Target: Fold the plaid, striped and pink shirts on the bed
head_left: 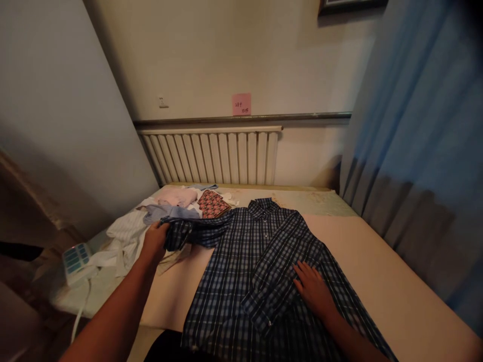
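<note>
A dark blue plaid button-up shirt [234,271] lies front side up on the table, its collar pointing toward the wall. One sleeve is folded diagonally across the chest, its cuff near the middle of the front. My right hand [312,289] rests on the shirt beside that folded sleeve, fingers stretched out. The other sleeve reaches out to the left, where my left hand [155,239] grips its cuff end, lifted a little off the table.
Several crumpled garments, one a white striped cloth [128,231], are heaped at the back left near a patterned red cloth [212,203]. A white power strip [77,264] with a cord sits at the left edge. Behind stand a radiator [219,156] and, on the right, a blue curtain [411,151].
</note>
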`<state>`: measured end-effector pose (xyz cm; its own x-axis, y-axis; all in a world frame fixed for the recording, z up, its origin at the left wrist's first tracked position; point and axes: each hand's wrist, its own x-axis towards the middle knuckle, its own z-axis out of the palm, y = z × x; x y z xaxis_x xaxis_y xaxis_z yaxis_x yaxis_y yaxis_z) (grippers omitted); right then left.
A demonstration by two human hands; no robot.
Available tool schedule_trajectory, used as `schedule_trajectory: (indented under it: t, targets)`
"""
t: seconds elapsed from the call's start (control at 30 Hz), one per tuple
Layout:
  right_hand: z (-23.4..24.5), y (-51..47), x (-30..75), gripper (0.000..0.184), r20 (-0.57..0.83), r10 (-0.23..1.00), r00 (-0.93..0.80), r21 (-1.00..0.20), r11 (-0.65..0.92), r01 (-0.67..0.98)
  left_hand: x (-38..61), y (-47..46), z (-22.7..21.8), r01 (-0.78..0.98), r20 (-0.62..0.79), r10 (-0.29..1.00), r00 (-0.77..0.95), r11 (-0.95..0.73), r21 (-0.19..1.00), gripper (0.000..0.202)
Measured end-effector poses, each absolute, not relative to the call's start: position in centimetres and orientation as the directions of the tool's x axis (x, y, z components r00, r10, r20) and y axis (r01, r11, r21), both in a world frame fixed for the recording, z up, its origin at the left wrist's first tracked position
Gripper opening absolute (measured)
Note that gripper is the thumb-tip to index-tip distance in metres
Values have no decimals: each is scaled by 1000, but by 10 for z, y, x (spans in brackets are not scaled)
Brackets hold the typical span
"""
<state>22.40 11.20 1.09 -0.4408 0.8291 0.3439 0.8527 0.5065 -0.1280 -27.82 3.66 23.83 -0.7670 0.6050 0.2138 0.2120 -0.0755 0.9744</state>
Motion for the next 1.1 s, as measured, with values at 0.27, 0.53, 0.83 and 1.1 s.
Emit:
schedule_trajectory:
  t: [0.27, 0.53, 0.83, 1.1]
  targets:
    - [15, 111, 224, 47, 330, 830, -450, -101, 505, 857, -238, 69, 289, -53, 119, 704, -700, -218, 975, 27]
    - [12, 111, 224, 47, 340, 829, -445, -108, 504, 857, -166, 84, 302, -126, 152, 830, -537, -257, 958, 32]
    - [14, 110, 223, 46, 345, 828, -443, -115, 505, 855, -47, 73, 249, -35, 144, 932, -333, -165, 986, 25]
    - [-1, 119, 236, 50, 277, 817, -506, -100, 548, 830, 4, 22, 143, 514, -20, 943, 331, -163, 842, 35]
